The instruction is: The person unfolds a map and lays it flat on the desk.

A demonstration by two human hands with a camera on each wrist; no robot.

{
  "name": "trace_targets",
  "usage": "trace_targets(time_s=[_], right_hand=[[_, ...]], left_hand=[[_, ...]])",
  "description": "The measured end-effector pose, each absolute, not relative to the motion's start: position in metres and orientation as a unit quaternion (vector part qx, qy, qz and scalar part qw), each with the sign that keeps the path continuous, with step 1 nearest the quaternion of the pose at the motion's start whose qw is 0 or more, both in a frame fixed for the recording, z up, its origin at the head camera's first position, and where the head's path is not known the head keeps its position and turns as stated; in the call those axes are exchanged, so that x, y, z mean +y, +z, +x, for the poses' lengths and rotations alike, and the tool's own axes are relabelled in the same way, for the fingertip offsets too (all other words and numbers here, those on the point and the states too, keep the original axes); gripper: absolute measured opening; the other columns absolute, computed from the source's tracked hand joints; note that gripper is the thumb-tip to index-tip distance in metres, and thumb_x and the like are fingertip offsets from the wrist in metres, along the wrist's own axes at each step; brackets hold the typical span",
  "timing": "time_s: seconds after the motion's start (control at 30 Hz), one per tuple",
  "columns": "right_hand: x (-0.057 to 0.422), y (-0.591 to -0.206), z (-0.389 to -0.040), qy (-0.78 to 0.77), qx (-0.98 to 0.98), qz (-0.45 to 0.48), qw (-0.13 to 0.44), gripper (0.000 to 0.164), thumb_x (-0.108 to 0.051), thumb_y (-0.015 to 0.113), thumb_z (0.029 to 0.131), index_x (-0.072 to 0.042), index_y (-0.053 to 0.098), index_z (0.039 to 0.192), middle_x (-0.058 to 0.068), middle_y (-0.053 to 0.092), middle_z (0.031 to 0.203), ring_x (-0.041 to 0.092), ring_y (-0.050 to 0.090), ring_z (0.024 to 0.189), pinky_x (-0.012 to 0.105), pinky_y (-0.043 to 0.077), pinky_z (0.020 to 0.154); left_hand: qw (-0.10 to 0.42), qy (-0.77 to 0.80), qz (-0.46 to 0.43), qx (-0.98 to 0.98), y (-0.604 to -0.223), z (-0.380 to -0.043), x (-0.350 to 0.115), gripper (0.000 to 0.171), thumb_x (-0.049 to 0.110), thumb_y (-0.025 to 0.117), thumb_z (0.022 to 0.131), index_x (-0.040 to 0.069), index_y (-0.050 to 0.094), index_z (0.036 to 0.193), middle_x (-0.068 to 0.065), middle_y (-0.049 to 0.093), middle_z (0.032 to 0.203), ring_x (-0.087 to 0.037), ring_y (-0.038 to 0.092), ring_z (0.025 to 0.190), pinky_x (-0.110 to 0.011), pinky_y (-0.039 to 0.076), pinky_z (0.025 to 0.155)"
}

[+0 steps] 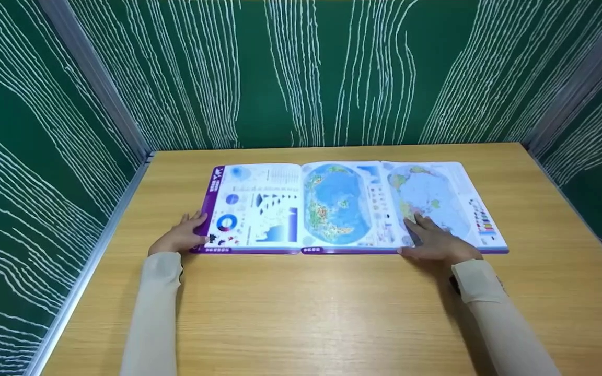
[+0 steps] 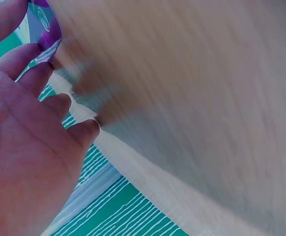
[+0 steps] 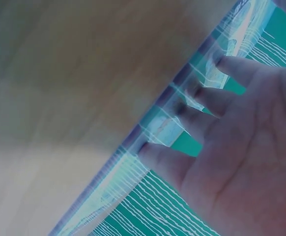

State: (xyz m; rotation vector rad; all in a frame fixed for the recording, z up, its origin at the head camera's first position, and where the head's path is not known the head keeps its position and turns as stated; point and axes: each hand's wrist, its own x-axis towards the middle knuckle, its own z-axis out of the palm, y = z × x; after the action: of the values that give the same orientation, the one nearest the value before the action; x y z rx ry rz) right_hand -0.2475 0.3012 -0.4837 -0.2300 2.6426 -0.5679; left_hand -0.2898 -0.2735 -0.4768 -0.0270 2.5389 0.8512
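Note:
An atlas-like map book (image 1: 275, 209) with a purple border lies spread in three panels on the table, its world maps upside down from where I look. At its near left corner is my left hand (image 1: 180, 236), fingers apart and touching the purple edge. In the left wrist view, the purple corner (image 2: 48, 37) shows by the thumb and first fingers. My right hand (image 1: 434, 241) rests with spread fingers on the right panel, its thumb by the near edge. The right wrist view shows straight fingertips (image 3: 150, 150) on the glossy page (image 3: 160, 125).
The wooden table (image 1: 311, 308) extends around the book on all sides. Green panels (image 1: 254, 73) with white wavy lines stand behind and at both sides, joined by grey metal posts (image 1: 97, 78). A light sleeve covers each forearm.

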Motion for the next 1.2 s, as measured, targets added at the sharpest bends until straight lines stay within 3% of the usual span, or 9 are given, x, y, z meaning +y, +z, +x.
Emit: trace_targets(time_s=[0.23,0.47,0.87,1.07,1.2], right_hand=[[0.301,-0.482,-0.251,-0.194,0.956,-0.077,0.208,0.097,-0.064,0.057,0.082,-0.017,0.014,0.155,0.016,-0.001,0.162,0.045,-0.001,0.147,0.073,0.004,0.11],[0.303,-0.483,-0.25,-0.194,0.955,-0.08,0.208,0.096,-0.064,0.056,0.084,-0.015,0.013,0.155,0.018,-0.003,0.162,0.045,-0.003,0.146,0.072,0.002,0.111],[0.3,-0.473,-0.249,-0.213,0.949,-0.093,0.212,0.093,-0.055,0.059,0.087,-0.011,0.014,0.155,0.024,-0.003,0.16,0.049,-0.003,0.145,0.074,0.004,0.108],[0.295,-0.465,-0.249,-0.204,0.955,-0.12,0.18,0.085,-0.05,0.054,0.093,-0.007,0.015,0.154,0.026,0.003,0.159,0.048,0.004,0.145,0.067,0.011,0.113],[0.291,-0.456,-0.246,-0.212,0.955,-0.107,0.178,0.08,-0.053,0.049,0.095,-0.009,0.018,0.154,0.025,0.009,0.159,0.047,0.01,0.145,0.064,0.015,0.114]], left_hand=[[0.234,0.306,-0.02,0.923,-0.474,-0.292,-0.27,0.074,0.023,0.053,0.095,0.022,0.01,0.155,-0.001,-0.008,0.163,-0.034,-0.018,0.147,-0.066,-0.01,0.112],[0.235,0.301,-0.03,0.924,-0.471,-0.293,-0.261,0.072,0.018,0.051,0.096,0.021,0.01,0.155,0.0,-0.006,0.163,-0.033,-0.019,0.147,-0.063,-0.011,0.114],[0.241,0.214,-0.015,0.947,-0.459,-0.298,-0.244,0.066,0.013,0.039,0.095,0.007,0.01,0.154,-0.02,-0.005,0.161,-0.043,-0.014,0.145,-0.06,-0.009,0.116],[0.22,0.19,-0.012,0.957,-0.444,-0.299,-0.228,0.061,0.028,0.034,0.101,0.006,0.011,0.154,-0.024,-0.004,0.16,-0.046,-0.014,0.144,-0.064,-0.011,0.113],[0.168,0.19,-0.01,0.967,-0.434,-0.299,-0.215,0.063,0.044,0.029,0.103,0.011,0.014,0.155,-0.021,0.0,0.161,-0.045,-0.013,0.145,-0.065,-0.016,0.112]])
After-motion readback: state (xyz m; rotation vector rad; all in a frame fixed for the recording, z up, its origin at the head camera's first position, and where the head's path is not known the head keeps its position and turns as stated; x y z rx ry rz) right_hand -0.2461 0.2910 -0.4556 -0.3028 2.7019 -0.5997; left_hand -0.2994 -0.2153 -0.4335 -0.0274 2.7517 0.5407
